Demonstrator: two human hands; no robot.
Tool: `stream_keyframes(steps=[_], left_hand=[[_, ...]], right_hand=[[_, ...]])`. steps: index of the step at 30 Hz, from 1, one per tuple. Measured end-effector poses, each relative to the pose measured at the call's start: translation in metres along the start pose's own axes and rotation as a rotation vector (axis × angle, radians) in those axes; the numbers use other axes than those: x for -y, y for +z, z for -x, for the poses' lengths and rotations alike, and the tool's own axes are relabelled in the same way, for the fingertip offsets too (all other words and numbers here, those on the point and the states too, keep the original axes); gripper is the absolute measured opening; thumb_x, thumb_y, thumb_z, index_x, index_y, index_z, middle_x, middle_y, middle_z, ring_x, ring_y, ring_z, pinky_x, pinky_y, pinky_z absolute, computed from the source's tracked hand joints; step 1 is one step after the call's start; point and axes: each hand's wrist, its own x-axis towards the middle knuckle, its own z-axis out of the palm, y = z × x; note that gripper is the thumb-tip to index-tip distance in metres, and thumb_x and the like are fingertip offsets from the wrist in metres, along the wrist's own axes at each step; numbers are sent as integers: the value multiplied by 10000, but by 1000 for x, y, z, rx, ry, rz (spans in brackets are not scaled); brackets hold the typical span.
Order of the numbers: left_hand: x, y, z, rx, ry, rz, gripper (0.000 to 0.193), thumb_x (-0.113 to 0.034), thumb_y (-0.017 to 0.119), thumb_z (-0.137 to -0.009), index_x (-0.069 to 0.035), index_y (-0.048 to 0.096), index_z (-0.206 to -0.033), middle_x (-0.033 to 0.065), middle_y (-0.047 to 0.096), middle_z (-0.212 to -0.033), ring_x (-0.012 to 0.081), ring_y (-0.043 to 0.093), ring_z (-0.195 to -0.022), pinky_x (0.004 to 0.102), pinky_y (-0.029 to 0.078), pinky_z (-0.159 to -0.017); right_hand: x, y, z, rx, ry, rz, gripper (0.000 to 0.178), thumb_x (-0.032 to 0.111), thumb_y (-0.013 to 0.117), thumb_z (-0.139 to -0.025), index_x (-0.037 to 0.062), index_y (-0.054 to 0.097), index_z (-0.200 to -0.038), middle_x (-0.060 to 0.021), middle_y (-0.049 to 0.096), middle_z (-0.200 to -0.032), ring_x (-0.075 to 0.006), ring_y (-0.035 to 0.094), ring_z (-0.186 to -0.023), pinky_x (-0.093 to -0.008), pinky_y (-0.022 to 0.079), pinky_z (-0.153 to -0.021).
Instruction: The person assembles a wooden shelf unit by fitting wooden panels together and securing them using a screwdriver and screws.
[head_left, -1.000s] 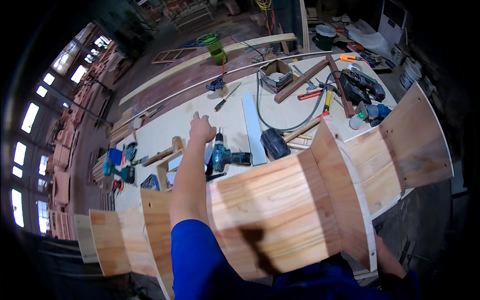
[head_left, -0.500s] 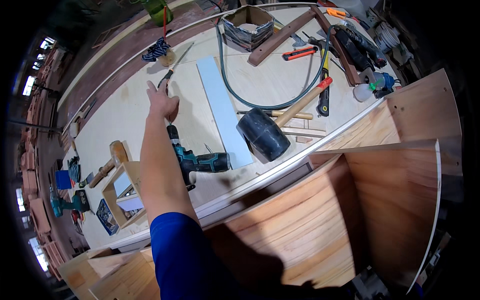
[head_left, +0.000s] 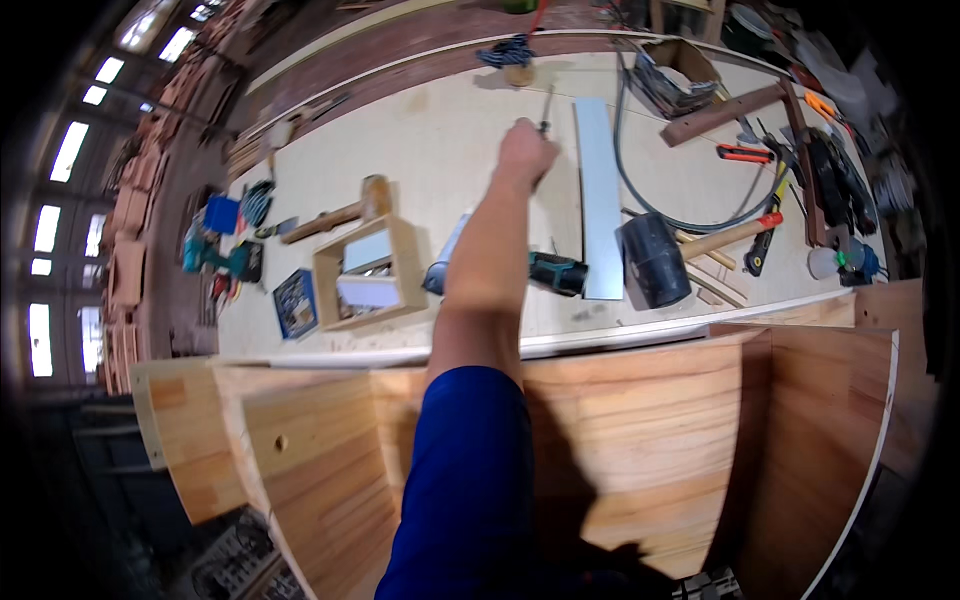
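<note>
My left hand [head_left: 527,155] reaches out over the pale workbench [head_left: 455,160], its fingers closed on the dark handle of a slim tool with a pointed metal blade [head_left: 548,103]. The blade points away from me. Just right of the hand lies a long pale-blue strip [head_left: 597,200]. Under my forearm, partly hidden by it, is a teal and black cordless drill [head_left: 560,273]. A black-headed rubber mallet [head_left: 655,262] rests right of the strip. My right hand does not show.
A small wooden box [head_left: 408,275], a wooden mallet [head_left: 375,198] and another drill [head_left: 245,262] sit left. A dark hose [head_left: 625,165] loops at the right, near a red-black utility knife [head_left: 745,154]. An open wooden cabinet [head_left: 640,430] stands between me and the bench.
My view has swung left, so the bench things sit farther right. The left hand's spread fingers have closed around the slim tool's handle.
</note>
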Motion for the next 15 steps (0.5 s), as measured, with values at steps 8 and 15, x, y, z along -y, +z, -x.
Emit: stream_keyframes(steps=[8, 15], left_hand=[[-109, -99, 152, 217, -67, 1232, 231, -108, 522, -974, 51, 510, -1142, 128, 638, -943, 152, 628, -691, 308, 532, -602], [-246, -162, 363, 180, 243, 1368, 247, -113, 537, -986, 21, 467, -1181, 110, 600, -1012, 162, 626, -747, 303, 517, -681]], right_hand=[[-24, 11, 4, -156, -103, -70, 356, 123, 649, -857, 39, 609, -1201, -205, 616, -1150, -366, 577, -1142, -449, 478, -959], [-39, 11, 28, -334, -251, -252, 319, 120, 661, -858, 37, 642, -1165, -201, 656, -1092, -352, 624, -1094, -435, 497, -935]])
